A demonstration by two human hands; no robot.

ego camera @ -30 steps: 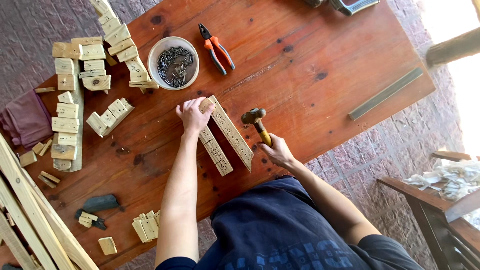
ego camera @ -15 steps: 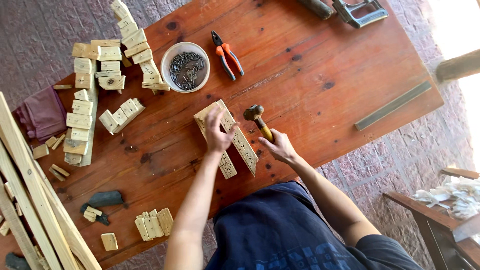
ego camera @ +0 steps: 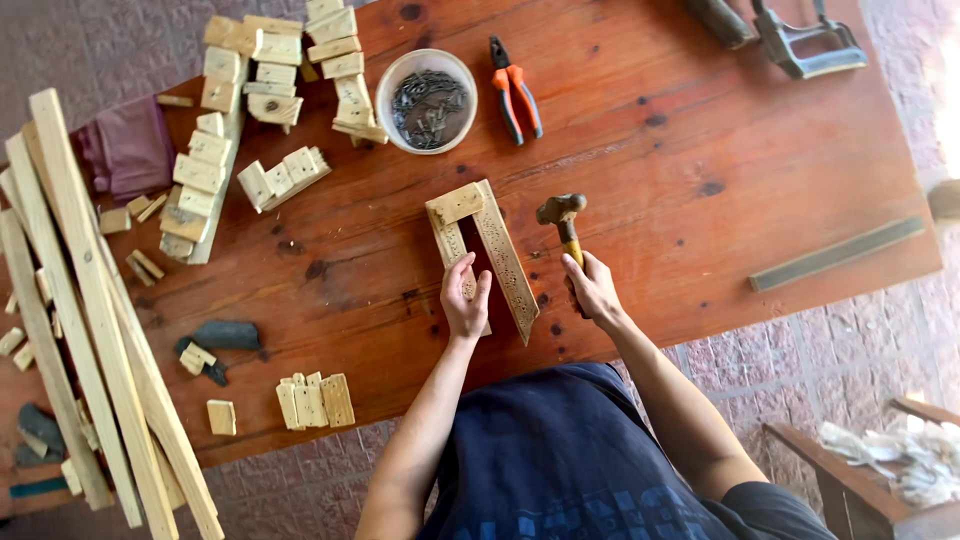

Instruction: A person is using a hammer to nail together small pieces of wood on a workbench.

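head view | my left hand (ego camera: 466, 297) fingers pinched on near end of left pale wooden slat (ego camera: 452, 245), long axis running away from me | cross block (ego camera: 455, 203) caps far ends | my right hand (ego camera: 592, 288) clenched on brown-headed hammer (ego camera: 563, 215), just right of right slat (ego camera: 505, 262)

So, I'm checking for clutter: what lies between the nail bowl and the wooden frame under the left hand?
Nothing: in the head view only bare table shows between the bowl and the frame.

Reddish wooden table (ego camera: 700, 120) on patterned brick floor (ego camera: 800, 370), bright daylight at right edge
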